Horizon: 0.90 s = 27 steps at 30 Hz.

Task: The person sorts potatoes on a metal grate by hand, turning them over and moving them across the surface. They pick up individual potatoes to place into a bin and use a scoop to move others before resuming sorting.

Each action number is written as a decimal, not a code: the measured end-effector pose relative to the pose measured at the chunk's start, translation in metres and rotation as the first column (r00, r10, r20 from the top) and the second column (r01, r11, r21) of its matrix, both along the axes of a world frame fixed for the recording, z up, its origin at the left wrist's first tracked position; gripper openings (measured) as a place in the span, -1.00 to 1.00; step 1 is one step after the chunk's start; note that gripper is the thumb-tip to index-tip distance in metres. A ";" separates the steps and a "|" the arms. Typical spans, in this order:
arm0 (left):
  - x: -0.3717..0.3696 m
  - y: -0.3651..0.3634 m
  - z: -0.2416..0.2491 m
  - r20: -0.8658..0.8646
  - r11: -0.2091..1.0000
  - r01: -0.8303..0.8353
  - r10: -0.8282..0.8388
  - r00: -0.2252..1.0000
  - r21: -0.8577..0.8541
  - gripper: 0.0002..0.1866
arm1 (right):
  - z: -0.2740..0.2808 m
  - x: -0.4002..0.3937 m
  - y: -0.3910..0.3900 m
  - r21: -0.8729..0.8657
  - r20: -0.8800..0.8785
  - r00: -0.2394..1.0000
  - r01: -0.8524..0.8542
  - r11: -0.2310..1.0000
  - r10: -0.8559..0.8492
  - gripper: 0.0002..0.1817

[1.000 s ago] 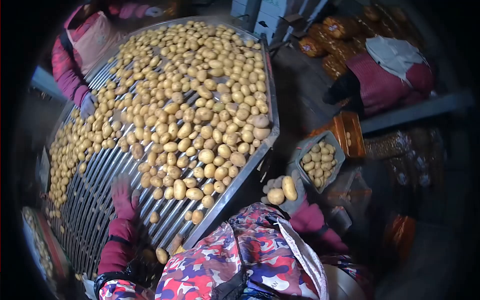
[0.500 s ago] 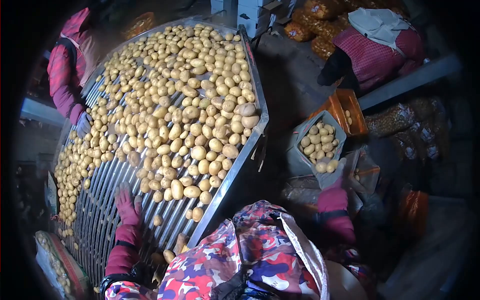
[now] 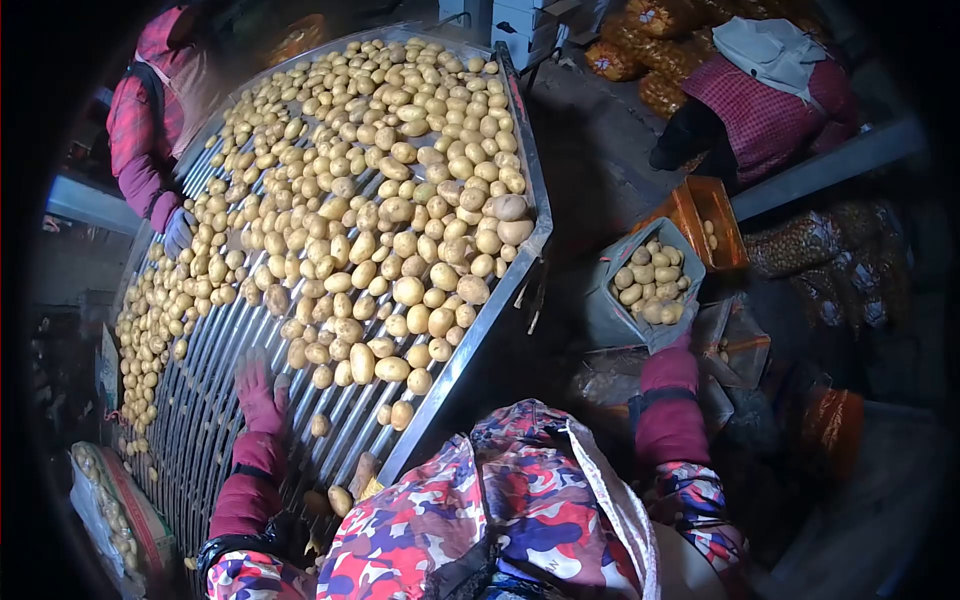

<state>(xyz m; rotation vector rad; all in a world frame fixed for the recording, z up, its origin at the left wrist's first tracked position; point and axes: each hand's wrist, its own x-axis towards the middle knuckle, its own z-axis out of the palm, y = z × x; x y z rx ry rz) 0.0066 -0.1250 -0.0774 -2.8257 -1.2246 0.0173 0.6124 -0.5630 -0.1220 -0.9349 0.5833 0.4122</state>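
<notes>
Many potatoes (image 3: 380, 230) lie over a slatted metal table (image 3: 215, 370). My left hand (image 3: 262, 392), gloved, rests with its fingers spread on the bare slats at the near side, just below the potatoes, holding nothing. To the right of the table stands a grey-white bag (image 3: 610, 312), open at the top and filled with potatoes (image 3: 650, 283). My right hand (image 3: 672, 332), also gloved, is at the near rim of this bag; its fingers are blurred and partly hidden there, so their pose does not show.
A person in a pink jacket (image 3: 140, 120) reaches over the table's left side. Another person (image 3: 765, 110) bends at the upper right. An orange crate (image 3: 712, 225) stands behind the bag. Filled net sacks (image 3: 800, 240) lie at right. A full sack (image 3: 120, 510) stands lower left.
My right hand has lowered from the bag's mouth to its near rim, and the potatoes by its fingers now lie in the bag. My left hand stays spread on the slats. The view has shifted slightly.
</notes>
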 end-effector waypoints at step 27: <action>-0.003 -0.002 0.005 -0.121 1.000 0.004 -0.005 0.993 -0.006 -0.25 | -0.070 0.011 -0.077 -0.770 0.058 0.808 -0.337 0.542 0.586 -0.76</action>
